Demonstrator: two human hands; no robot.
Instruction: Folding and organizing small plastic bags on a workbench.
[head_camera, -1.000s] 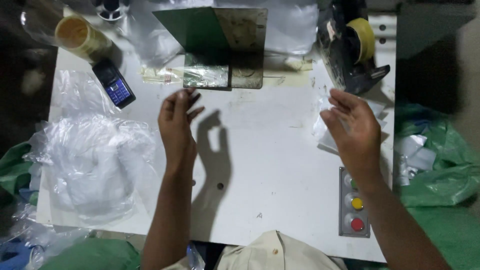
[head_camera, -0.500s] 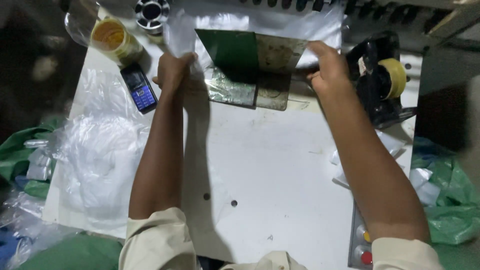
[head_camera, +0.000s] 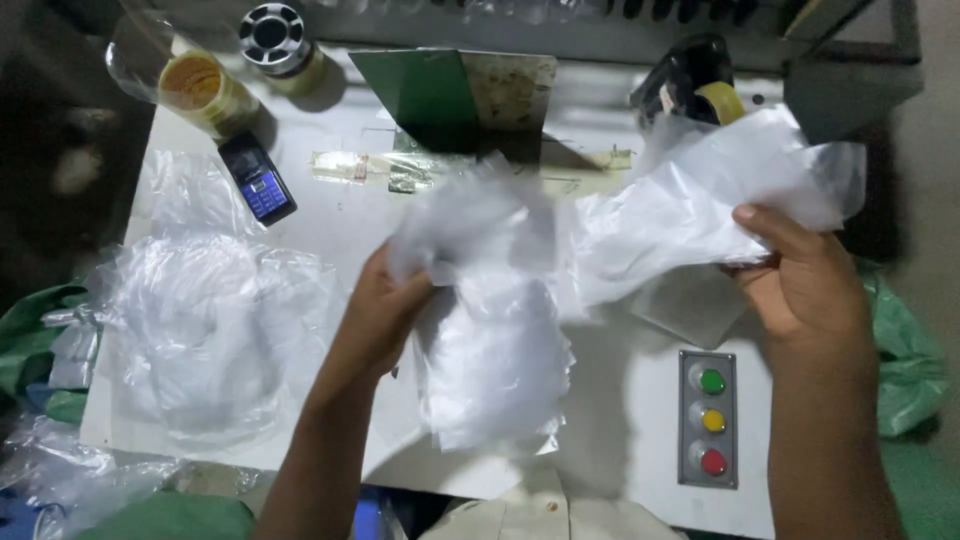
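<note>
A bundle of thin clear plastic bags (head_camera: 610, 240) is stretched between both hands above the white worktable (head_camera: 340, 235). My left hand (head_camera: 385, 310) grips one bunch of the bags, which hangs down in front of me. My right hand (head_camera: 800, 280) pinches the other end, which is lifted and crumpled toward the right. The plastic hides the middle of the table.
A pile of clear plastic bags (head_camera: 200, 320) lies at the left. A mobile phone (head_camera: 258, 178), a yellow-filled jar (head_camera: 200, 90) and a metal spool (head_camera: 272, 35) stand at the back left. A green plate (head_camera: 430, 90), a tape dispenser (head_camera: 690, 85) and a three-button panel (head_camera: 712, 415) are also here.
Both hands have come back from the green plate at the rear of the table and now hold up a bundle of plastic bags that they were not holding before.
</note>
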